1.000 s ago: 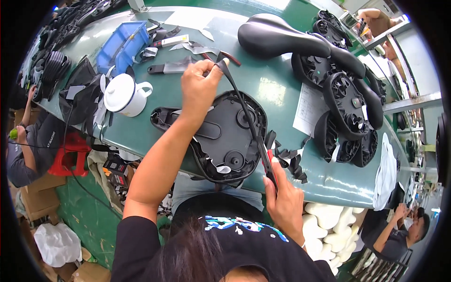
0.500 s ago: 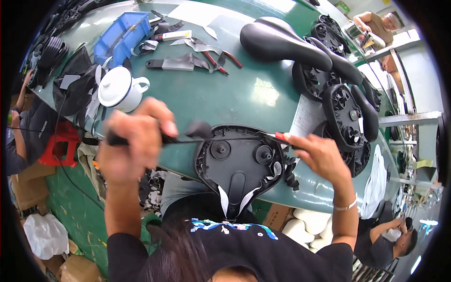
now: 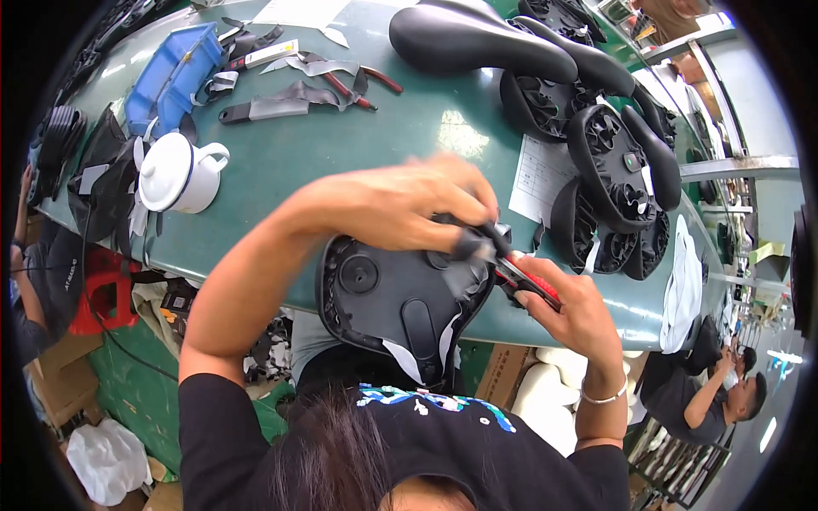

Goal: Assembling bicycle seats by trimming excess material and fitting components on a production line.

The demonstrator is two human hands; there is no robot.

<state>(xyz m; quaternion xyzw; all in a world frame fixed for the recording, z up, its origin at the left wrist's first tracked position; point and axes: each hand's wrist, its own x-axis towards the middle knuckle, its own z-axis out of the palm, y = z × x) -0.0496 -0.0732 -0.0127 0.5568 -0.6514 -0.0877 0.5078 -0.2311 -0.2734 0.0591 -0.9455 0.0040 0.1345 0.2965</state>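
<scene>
Beyond the glossy green table (image 3: 281, 153) I see a cluttered workroom, with a red stool (image 3: 106, 294) to the left and a co-worker (image 3: 707, 400) to the right. From my remote seat, I find an upturned black saddle (image 3: 383, 294) at the near edge, its underside showing and its narrow end pointing toward the wearer's body, over the lap. Above its right side, I watch the left grip (image 3: 417, 204) clenched on a dark strip (image 3: 492, 238), though blur hides exactly how the fingers lie. Just beside it, the right grip (image 3: 575, 311) is wrapped around a red-handled tool (image 3: 537, 285), its front end near the strip; I cannot tell whether they touch. Farther off I make out a white lidded mug (image 3: 200, 187), a blue bin (image 3: 170, 81), red-handled pliers (image 3: 341, 89) and more black saddles (image 3: 469, 43).
</scene>
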